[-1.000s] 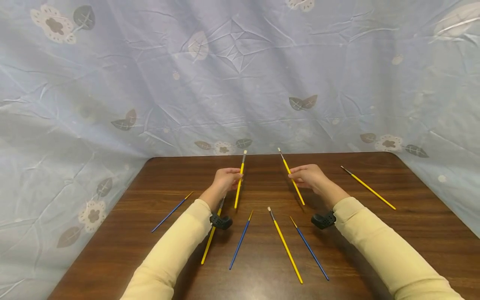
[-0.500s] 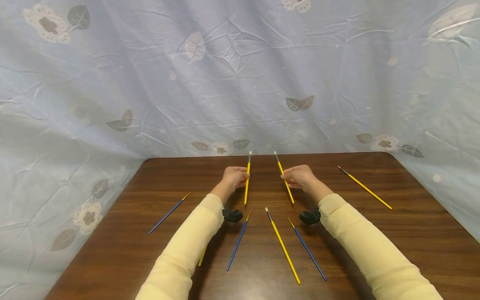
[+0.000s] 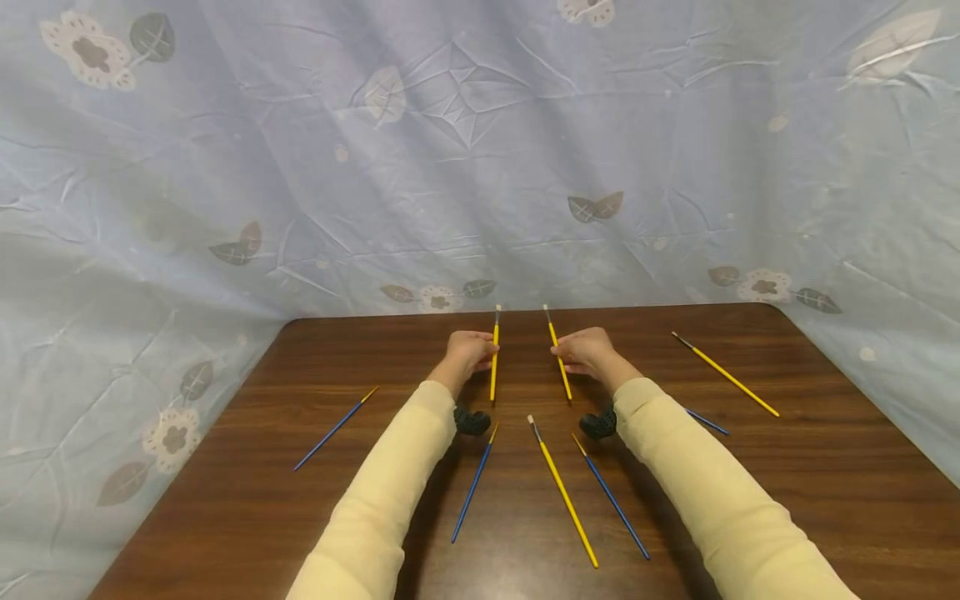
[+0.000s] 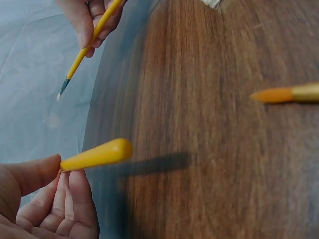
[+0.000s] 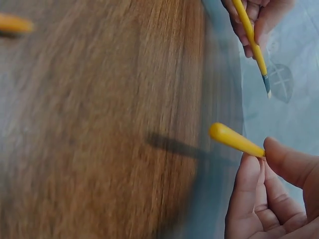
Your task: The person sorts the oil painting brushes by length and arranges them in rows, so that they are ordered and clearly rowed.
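Note:
Near the table's far edge, my left hand [image 3: 470,352] pinches a yellow paintbrush [image 3: 495,362] between thumb and fingers, its pale bristles pointing away from me. To its right, my right hand [image 3: 591,353] pinches another yellow paintbrush [image 3: 562,371] the same way. The two brushes stand apart, a gap between them. In the left wrist view the rounded handle end [image 4: 99,154] of the left brush juts out above the table and casts a shadow. The right brush's handle end [image 5: 234,139] shows likewise in the right wrist view.
Nearer me on the wooden table [image 3: 300,517] lie a yellow paintbrush [image 3: 562,492] and blue paintbrushes [image 3: 474,487] [image 3: 615,504]. Another blue brush [image 3: 335,429] lies left; a yellow one [image 3: 726,375] lies right. My right sleeve partly covers a blue brush [image 3: 707,421]. A patterned cloth [image 3: 465,167] hangs behind.
Both hands have moved toward each other with their yellow brushes, narrowing the gap. My left sleeve now hides a yellow brush on the table, while a blue one shows beside my right sleeve.

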{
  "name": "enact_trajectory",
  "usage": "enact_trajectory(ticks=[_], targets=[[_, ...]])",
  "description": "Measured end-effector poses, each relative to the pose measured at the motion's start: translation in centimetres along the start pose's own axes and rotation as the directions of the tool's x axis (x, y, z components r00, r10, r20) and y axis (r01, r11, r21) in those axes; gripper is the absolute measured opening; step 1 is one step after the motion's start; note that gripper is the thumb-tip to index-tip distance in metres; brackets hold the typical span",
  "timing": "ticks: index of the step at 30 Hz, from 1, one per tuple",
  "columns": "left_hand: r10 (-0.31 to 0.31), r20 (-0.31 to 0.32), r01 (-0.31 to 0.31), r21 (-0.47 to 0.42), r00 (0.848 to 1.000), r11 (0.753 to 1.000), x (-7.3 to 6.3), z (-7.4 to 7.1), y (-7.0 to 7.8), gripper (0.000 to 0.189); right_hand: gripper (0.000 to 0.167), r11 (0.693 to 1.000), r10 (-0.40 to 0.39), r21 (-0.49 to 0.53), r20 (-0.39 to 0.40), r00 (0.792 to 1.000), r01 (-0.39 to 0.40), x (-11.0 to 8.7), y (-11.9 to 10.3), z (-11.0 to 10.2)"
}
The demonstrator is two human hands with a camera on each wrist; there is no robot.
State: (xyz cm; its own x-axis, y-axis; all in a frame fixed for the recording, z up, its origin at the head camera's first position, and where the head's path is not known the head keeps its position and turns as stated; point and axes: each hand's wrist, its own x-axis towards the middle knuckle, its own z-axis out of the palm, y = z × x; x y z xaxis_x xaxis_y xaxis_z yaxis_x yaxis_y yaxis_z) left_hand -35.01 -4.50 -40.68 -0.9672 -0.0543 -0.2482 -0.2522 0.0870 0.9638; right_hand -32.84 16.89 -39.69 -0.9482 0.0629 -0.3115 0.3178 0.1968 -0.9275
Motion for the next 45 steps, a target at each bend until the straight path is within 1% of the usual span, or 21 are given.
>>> enact_trajectory(ticks=[5,11,14,18,21,24,27,30,34,37,41,45], targets=[[0.006,0.015,-0.005,-0.007,1.0,1.0,0.3,0.2,-0.2,0.027,0.036,1.0,0.013,0.012,-0.032,0.999,-0.013,0.6,-0.1,0.7],[0.0,0.005,0.0,-0.005,1.0,1.0,0.7,0.6,-0.7,0.027,0.033,1.0,0.024,0.002,-0.058,0.998,-0.024,1.1,-0.3,1.5],[0.004,0.005,-0.004,-0.001,1.0,1.0,0.8,0.7,-0.8,0.027,0.029,1.0,0.019,-0.005,-0.078,0.997,-0.02,1.2,-0.5,1.8],[0.003,0.0,-0.003,0.011,1.0,1.0,1.0,1.1,-0.8,0.027,0.026,0.999,0.028,-0.026,-0.12,0.992,-0.031,2.0,-0.3,1.9],[0.003,-0.016,-0.002,0.033,1.0,0.999,1.3,1.5,-0.7,0.025,0.028,0.998,0.051,-0.032,-0.14,0.989,-0.056,2.8,0.1,1.9],[-0.005,-0.027,0.006,0.055,1.0,0.998,1.5,1.8,-0.4,0.025,0.027,0.997,0.064,-0.029,-0.158,0.985,-0.069,3.0,0.1,1.8],[-0.018,-0.038,0.02,0.078,0.999,0.997,1.7,1.9,-0.2,0.025,0.027,0.997,0.056,-0.042,-0.17,0.984,-0.064,3.0,0.0,1.8],[-0.023,-0.049,0.028,0.102,0.999,0.994,1.8,2.0,-0.2,0.024,0.024,0.995,0.048,-0.075,-0.189,0.981,-0.063,3.1,0.0,2.0],[-0.016,-0.055,0.022,0.12,0.998,0.993,1.9,2.1,-0.4,0.023,0.021,0.993,0.039,-0.105,-0.211,0.977,-0.062,3.2,0.1,2.3],[-0.009,-0.06,0.017,0.138,0.998,0.99,2.1,2.2,-0.6,0.022,0.02,0.99,0.028,-0.127,-0.216,0.976,-0.056,3.2,0.4,2.5],[-0.014,-0.072,0.026,0.173,0.997,0.985,2.1,2.2,-0.8,0.022,0.02,0.984,0.024,-0.17,-0.209,0.978,-0.061,3.1,0.6,2.6],[-0.001,-0.08,0.017,0.197,0.997,0.98,1.9,2.3,-0.9,0.024,0.02,0.983,0.024,-0.172,-0.202,0.979,-0.059,3.0,0.7,2.7]])
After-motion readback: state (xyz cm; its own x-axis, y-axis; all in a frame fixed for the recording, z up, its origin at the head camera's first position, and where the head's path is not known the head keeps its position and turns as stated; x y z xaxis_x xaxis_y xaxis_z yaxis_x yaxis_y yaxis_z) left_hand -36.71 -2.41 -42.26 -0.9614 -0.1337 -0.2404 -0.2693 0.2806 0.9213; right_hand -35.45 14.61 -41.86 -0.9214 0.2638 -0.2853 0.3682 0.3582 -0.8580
